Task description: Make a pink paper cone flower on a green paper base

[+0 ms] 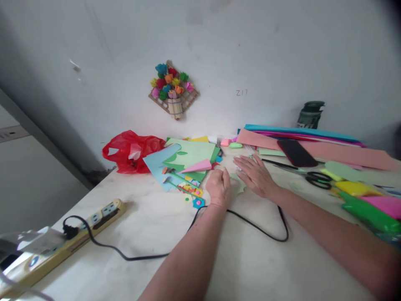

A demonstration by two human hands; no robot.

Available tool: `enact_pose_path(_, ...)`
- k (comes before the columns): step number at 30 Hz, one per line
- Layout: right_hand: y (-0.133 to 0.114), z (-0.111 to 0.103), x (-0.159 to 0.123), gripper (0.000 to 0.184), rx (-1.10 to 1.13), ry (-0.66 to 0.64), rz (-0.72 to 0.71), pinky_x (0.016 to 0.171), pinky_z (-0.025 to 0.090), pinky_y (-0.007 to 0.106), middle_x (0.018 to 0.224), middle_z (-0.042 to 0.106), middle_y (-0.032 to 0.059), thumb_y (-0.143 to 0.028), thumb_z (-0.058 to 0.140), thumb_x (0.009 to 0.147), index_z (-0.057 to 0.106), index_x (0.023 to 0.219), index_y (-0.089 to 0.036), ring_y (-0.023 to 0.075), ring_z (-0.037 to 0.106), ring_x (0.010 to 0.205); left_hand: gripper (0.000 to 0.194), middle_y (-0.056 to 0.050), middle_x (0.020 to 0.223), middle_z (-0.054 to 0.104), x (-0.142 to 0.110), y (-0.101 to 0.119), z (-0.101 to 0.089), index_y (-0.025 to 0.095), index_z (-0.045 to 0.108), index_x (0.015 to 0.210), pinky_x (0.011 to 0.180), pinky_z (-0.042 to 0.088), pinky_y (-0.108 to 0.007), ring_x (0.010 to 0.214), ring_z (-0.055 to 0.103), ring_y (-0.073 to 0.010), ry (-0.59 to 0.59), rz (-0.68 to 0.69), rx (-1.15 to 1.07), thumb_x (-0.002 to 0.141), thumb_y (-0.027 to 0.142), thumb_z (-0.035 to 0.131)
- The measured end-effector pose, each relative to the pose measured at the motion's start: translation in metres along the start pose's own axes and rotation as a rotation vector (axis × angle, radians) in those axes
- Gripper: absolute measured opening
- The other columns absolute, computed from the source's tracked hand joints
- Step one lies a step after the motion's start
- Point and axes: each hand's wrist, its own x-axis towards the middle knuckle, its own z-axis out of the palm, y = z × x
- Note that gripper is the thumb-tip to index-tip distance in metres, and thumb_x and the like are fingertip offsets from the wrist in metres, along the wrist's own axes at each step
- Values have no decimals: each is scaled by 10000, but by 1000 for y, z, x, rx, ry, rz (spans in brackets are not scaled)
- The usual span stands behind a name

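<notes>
My left hand rests on the table with its fingers curled closed; whatever they hold, if anything, is hidden. Just right of it lies a pale green paper piece, partly between my hands. My right hand lies with fingers stretched out, its fingertips by a small whitish thing that is too small to name. Left of my left hand are a pink folded paper cone, paper flowers on green stems and a blue paper flower with a pink centre.
A black cord passes under my left forearm from a power strip. Scissors, a phone and coloured paper sheets lie to the right. A red plastic bag sits back left, against the wall.
</notes>
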Motion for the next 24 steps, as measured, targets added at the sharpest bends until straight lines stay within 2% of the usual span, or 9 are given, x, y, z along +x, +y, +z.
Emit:
enact_pose_path(3, -4, 0, 1, 407, 13, -27, 6, 1042, 134, 458, 1306, 459, 46, -357, 312, 888, 477, 1218, -184, 209, 337, 1236, 377, -29, 630, 544, 2, 2, -3, 206, 472, 585, 673, 361, -268, 701, 489, -151, 25, 119, 45, 883, 355, 296)
enact_pose_path(5, -6, 1, -1, 381, 34, -36, 13, 1033, 147, 463, 1295, 471, 48, -351, 330, 885, 510, 1185, -201, 210, 341, 1232, 341, -47, 760, 601, 2, 5, -6, 207, 531, 666, 800, 353, -304, 796, 497, -165, 56, 198, 51, 887, 321, 298)
enact_pose_path(7, -5, 3, -2, 339, 54, -16, 39, 1017, 175, 459, 1260, 504, 61, -331, 356, 878, 566, 1108, -200, 209, 374, 1203, 278, -56, 914, 620, 2, 9, -8, 213, 572, 750, 854, 332, -346, 912, 488, -190, 93, 203, 61, 874, 311, 343)
enact_pose_path(10, 2, 6, -4, 292, 90, 30, 84, 986, 221, 410, 1096, 608, 58, -274, 362, 878, 637, 888, -178, 194, 457, 1087, 202, -32, 1032, 613, -1, 15, -8, 232, 594, 812, 923, 288, -382, 1058, 437, -207, 123, 220, 95, 853, 293, 405)
enact_pose_path(15, 17, 6, -1, 225, 112, 39, 180, 817, 316, 315, 863, 638, 64, -224, 398, 854, 609, 830, -150, 172, 514, 840, 187, 3, 1079, 610, -1, 27, 1, 236, 595, 824, 997, 210, -412, 1119, 397, -206, 109, 271, 158, 848, 256, 411)
enact_pose_path(18, 23, 4, 0, 217, 76, 1, 251, 753, 314, 290, 764, 629, 59, -207, 404, 843, 589, 744, -146, 168, 521, 768, 228, -12, 1039, 628, 10, 33, 8, 220, 600, 810, 1001, 199, -431, 1095, 421, -214, 60, 219, 167, 853, 242, 378)
enact_pose_path(21, 26, 3, 0, 248, 50, -34, 307, 722, 304, 276, 694, 625, 47, -208, 386, 846, 572, 691, -157, 155, 532, 700, 264, -43, 974, 648, 29, 36, 14, 210, 619, 816, 982, 224, -447, 1028, 478, -230, -1, 83, 156, 847, 252, 360)
enact_pose_path(24, 27, 3, -1, 333, 42, -92, 377, 641, 291, 267, 640, 623, 38, -291, 354, 867, 572, 641, -179, 151, 530, 621, 289, -64, 927, 660, 47, 35, 19, 200, 629, 815, 986, 224, -443, 952, 540, -223, -61, 13, 128, 840, 252, 345)
